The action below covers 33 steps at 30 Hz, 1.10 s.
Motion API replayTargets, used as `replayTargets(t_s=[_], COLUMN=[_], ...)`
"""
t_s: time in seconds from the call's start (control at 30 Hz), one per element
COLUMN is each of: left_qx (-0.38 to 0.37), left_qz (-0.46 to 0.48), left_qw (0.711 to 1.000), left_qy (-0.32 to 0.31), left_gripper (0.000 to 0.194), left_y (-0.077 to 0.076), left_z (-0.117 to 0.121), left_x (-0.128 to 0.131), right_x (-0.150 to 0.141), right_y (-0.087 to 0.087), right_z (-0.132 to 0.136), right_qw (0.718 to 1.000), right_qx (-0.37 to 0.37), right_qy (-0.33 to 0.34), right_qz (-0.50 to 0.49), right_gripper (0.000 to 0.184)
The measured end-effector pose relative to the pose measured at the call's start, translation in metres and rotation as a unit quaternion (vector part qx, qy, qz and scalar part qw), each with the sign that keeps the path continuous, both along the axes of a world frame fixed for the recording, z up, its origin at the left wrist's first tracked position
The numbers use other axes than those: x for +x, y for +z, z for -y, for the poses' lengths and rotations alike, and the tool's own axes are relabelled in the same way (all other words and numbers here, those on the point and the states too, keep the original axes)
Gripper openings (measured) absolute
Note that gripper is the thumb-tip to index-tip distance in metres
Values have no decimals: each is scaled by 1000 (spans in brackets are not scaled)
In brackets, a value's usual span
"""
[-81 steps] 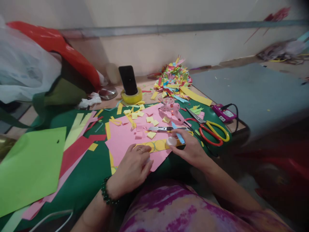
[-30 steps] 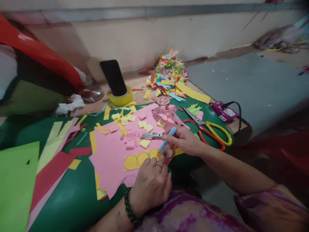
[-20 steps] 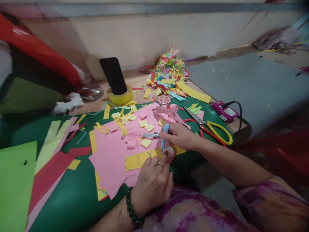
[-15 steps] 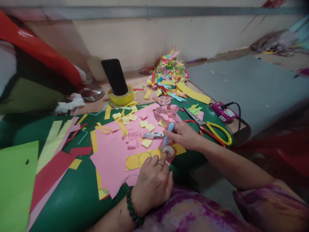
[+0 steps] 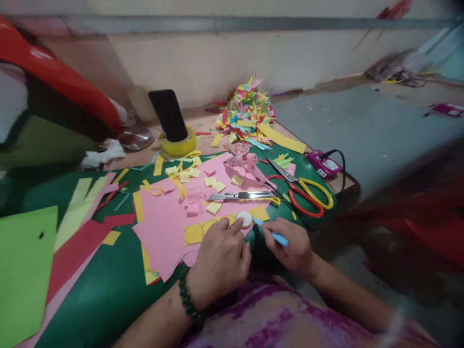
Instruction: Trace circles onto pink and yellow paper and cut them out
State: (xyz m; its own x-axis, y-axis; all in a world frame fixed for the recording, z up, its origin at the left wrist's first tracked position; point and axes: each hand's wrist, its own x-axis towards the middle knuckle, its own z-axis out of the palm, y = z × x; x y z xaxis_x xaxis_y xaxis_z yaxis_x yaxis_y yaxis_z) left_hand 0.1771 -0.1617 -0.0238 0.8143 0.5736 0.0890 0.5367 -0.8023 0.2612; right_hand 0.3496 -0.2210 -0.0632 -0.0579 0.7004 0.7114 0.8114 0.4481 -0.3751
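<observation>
My left hand (image 5: 222,258), a green bead bracelet at its wrist, presses a fingertip on a small white disc (image 5: 245,219). Beneath the disc lies a yellow paper strip (image 5: 193,233) with a row of drawn circles, partly covered by my left hand. My right hand (image 5: 290,244) is closed around a light blue pen (image 5: 280,239), its tip by the disc's right edge. Under the strip is pink paper (image 5: 161,232). A box cutter (image 5: 241,195) lies just beyond the disc, with a pink glue gun (image 5: 244,162) farther back.
Scissors with red and yellow handles (image 5: 308,193) lie right of the pink paper. A phone (image 5: 168,116) leans in a yellow tape roll (image 5: 179,145). Behind is a heap of coloured paper scraps (image 5: 248,108). A purple power socket (image 5: 324,164) sits at the right edge; green paper (image 5: 29,270) lies left.
My right hand with the pen has moved from the disc's far side to its near right side, uncovering the box cutter and glue gun. My left finger stays on the disc.
</observation>
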Motion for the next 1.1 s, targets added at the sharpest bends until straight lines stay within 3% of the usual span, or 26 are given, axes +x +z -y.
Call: replayTargets(t_s=[0.23,0.4,0.57,0.77,0.93,1.1], left_qx=[-74,-159,-114,-90,-72,-18], left_qz=[-208,-282,-311,-306,-297,-281], left_qw=[973,942,939,944,948,955], left_qy=[-64,-91,-90,-83,-84,-93], left_gripper=[39,31,30,35,37,38], left_y=[53,75,77,73,70,65], left_z=[-41,-66,-59,-52,-53,-45], left_x=[23,47,64,69,59,36], right_x=[-12,-25,-32,-28,-7,18], right_y=[7,5,-2,1,11,24], right_z=[10,-4,-11,-3,5,14], right_qw=[996,990,985,988,998,995], right_qx=[37,52,51,50,-4,-14], right_qy=[83,89,54,45,32,-59], right_qz=[21,99,155,141,59,-82], right_gripper=[10,8,13,19,22,16])
